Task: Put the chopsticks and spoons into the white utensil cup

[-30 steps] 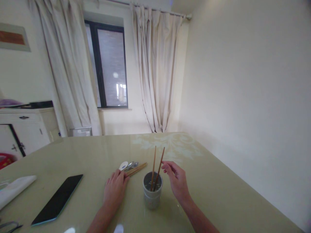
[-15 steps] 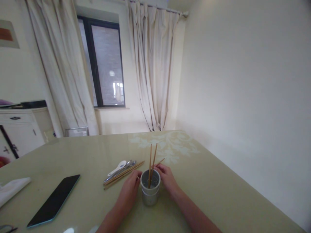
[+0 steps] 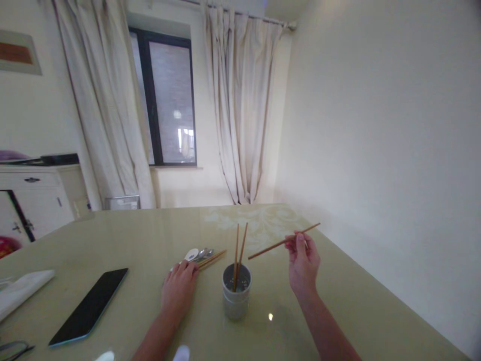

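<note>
A grey cylindrical cup [image 3: 236,303] stands upright on the table, with two wooden chopsticks [image 3: 240,250] leaning in it. To its right, my right hand [image 3: 303,255] is raised and closed around a wooden chopstick [image 3: 265,249], which slants up to the right. My left hand [image 3: 181,286] lies over a small pile left of the cup, its fingers curled down on more wooden chopsticks [image 3: 215,257]. In that pile are a white spoon [image 3: 192,254] and shiny metal spoons [image 3: 206,252], partly covered by the hand.
A dark tablet-like slab [image 3: 90,307] lies on the table [image 3: 150,235] at left. Beyond it are a white folded item [image 3: 24,291] and a thin dark-framed object [image 3: 15,347] at the edge. A wall [image 3: 376,150] runs along the table's right side.
My right hand has moved from beside the cup to the right, lifting the chopstick. My left hand has left the cup's side and moved left onto the pile. The view has shifted slightly.
</note>
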A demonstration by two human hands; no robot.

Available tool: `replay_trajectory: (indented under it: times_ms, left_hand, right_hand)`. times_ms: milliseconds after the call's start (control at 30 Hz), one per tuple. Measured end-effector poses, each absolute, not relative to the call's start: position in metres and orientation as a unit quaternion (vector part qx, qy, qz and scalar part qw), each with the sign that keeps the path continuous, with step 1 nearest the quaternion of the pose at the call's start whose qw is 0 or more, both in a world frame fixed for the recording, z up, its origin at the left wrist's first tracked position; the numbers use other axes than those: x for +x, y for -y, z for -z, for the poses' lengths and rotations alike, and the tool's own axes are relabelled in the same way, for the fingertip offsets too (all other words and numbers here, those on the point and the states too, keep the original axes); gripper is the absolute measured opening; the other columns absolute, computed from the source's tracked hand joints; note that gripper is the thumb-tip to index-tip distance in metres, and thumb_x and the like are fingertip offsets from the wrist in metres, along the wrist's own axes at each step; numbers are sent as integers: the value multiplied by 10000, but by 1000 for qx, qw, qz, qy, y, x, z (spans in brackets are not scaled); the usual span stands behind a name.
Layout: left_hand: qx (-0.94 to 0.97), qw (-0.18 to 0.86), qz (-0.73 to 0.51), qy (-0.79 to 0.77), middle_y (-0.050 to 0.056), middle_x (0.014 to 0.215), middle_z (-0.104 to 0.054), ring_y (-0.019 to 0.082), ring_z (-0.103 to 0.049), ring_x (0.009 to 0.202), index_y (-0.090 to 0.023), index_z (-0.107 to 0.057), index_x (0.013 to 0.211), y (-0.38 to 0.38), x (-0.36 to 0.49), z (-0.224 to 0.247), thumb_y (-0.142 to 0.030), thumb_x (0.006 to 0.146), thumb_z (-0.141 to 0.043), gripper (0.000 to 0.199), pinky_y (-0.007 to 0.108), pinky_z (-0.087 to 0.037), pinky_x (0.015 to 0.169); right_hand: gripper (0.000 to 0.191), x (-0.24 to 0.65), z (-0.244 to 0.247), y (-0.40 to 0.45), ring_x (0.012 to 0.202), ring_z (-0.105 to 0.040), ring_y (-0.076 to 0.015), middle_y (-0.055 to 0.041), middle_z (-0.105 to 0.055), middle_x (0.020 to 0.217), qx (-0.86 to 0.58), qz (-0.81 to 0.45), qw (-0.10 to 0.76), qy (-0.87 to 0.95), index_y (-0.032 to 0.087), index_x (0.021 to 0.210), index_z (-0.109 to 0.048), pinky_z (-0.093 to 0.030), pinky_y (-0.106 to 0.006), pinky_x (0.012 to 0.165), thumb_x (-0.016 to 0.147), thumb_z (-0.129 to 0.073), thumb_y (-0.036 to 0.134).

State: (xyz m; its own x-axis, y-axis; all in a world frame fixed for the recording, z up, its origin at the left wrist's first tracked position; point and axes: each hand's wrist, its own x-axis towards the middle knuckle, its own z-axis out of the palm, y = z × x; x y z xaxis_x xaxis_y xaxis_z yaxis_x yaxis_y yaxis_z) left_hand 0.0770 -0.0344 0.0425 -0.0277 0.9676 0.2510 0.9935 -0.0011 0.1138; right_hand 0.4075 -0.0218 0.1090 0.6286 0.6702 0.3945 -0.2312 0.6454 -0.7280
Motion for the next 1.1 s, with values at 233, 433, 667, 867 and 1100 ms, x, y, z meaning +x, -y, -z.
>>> replay_trajectory:
  times_ms: [233,433,667,867,1100]
  left_hand:
    - [-717,10,186,672,89,1146,-778,312,-684,1170,-222,-711,998,33,82,-39,-239,1031,-519,195,449,-490,1017]
    - [-711,-149,389,567,81,966,-760,265,-727,909,-237,-659,928,34,106,-30,-363,1018,-493,226,397,-583,850]
    - [-751,-232,435,440,88,1027,-765,239,-725,950,-235,-720,1016,47,128,-36,-349,1041,-466,280,364,-594,873]
    - [-721,-34,352,596,98,1183,-781,277,-706,1133,-240,-752,1119,33,97,-36,-272,1052,-456,305,435,-543,1035]
    - [-687,66,115,715,119,1309,-728,295,-645,1224,-219,-737,1248,36,75,-44,-245,1077,-458,328,414,-484,1000]
  right_hand:
    - [520,370,-96,32,649,-691,-198,-86,-783,783,-364,-364,689,510,179,929,-821,-562,-320,609,869,-791,695]
    - [656,349,-52,18,614,-649,-193,-54,-737,695,-409,-451,586,535,179,821,-809,-493,-296,570,795,-740,832]
    - [567,336,-43,17,739,-702,-235,-49,-765,770,-392,-505,554,533,194,823,-781,-542,-336,702,757,-823,756]
    - [563,373,-73,14,747,-694,-210,-65,-768,874,-409,-357,715,440,202,963,-748,-535,-311,655,828,-777,748]
    - [518,426,-105,15,647,-566,-117,18,-673,755,-321,-260,846,338,197,1019,-762,-490,-235,615,816,-856,664]
